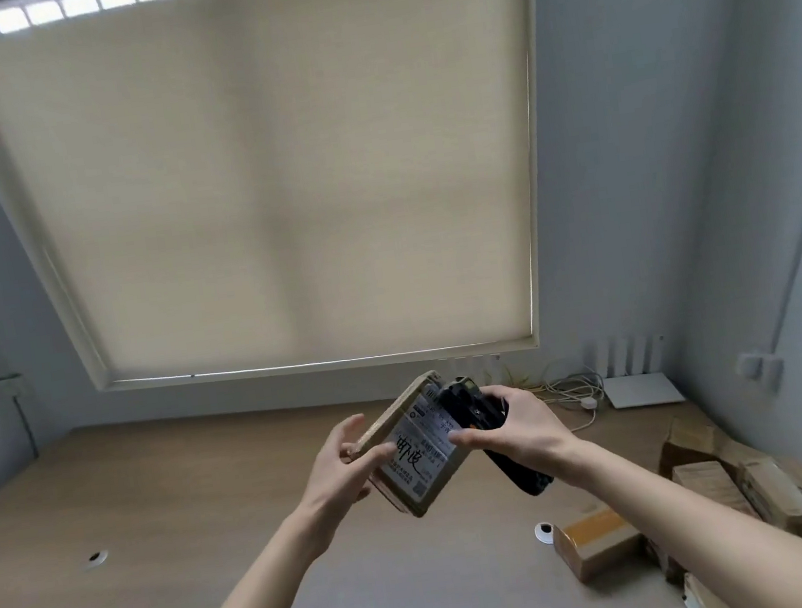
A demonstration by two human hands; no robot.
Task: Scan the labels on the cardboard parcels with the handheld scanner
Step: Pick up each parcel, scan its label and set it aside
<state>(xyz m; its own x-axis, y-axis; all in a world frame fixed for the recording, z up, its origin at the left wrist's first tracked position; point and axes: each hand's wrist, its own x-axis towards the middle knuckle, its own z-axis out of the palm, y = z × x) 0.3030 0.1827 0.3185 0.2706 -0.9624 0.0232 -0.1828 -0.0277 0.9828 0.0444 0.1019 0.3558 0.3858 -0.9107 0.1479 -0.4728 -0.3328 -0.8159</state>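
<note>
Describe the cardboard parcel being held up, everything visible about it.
The cardboard parcel is a small, flat, brown box held in the air above the wooden desk, tilted so its broad face turns toward the camera. A white shipping label covers most of that face, with printed text, bold black handwriting and a small code near its lower corner. The left hand holds its left edge, thumb on the label. The right hand grips a black handheld scanner whose head overlaps the parcel's upper right corner; actual contact is unclear.

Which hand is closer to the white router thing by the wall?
Right. The right hand, holding the scanner, is nearer the router; the left hand, gripping the parcel, is farther away.
</note>
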